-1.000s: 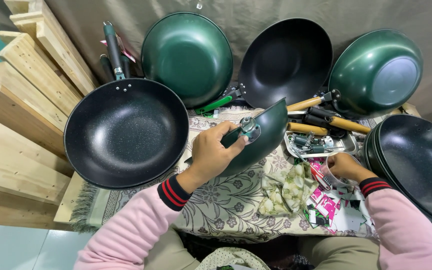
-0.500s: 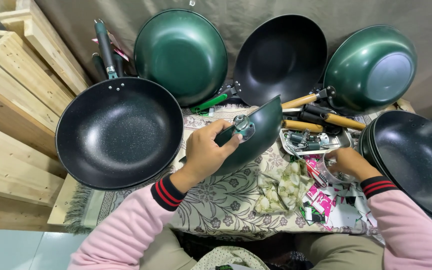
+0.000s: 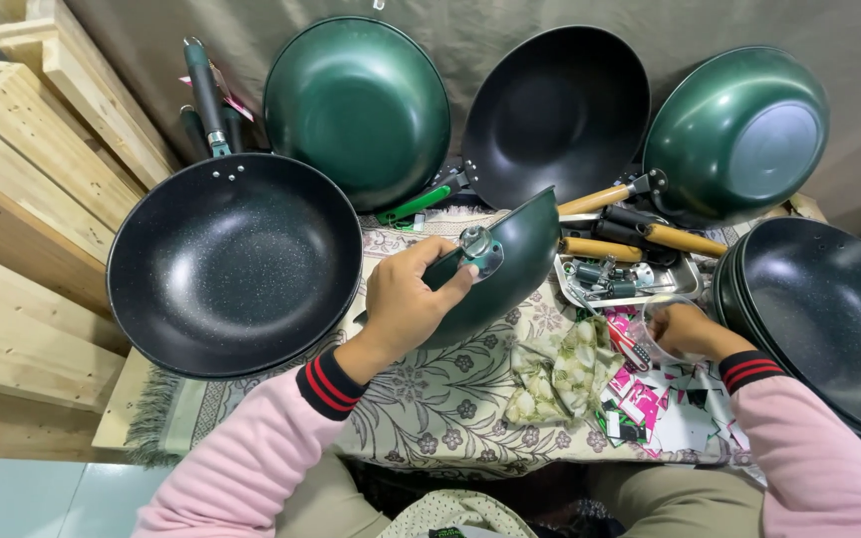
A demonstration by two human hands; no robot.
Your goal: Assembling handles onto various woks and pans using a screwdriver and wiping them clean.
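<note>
Left hand [image 3: 406, 304] clamped around green wok [image 3: 505, 261] at the metal handle bracket [image 3: 478, 249], thumb beside the bracket; wok tilted on edge above the patterned cloth [image 3: 430, 399], dark inside turned away. No handle fitted on it as yet.

Right hand [image 3: 678, 331] down among small clear plastic container [image 3: 662, 317] and pink packets [image 3: 640, 394], fingers curled at the container rim; closed or merely resting, cannot tell. Just behind it, metal tray [image 3: 570, 284] with loose fittings; wooden handles [image 3: 600, 249] lying along its far side.

Progress, as judged: one black speckled wok [image 3: 236, 264] at left already carrying a dark handle; stack of black woks [image 3: 829, 319] at right; two green woks and one black propped against the back cloth, some with handles. Held wok apparently at the fitting stage, handle and fastening left to do.

Against the frame half a second earlier: left hand and wok in nearly the same pose, wok slightly more upright; right hand shifted little, kept at the container. View itself drifted slightly.
</note>
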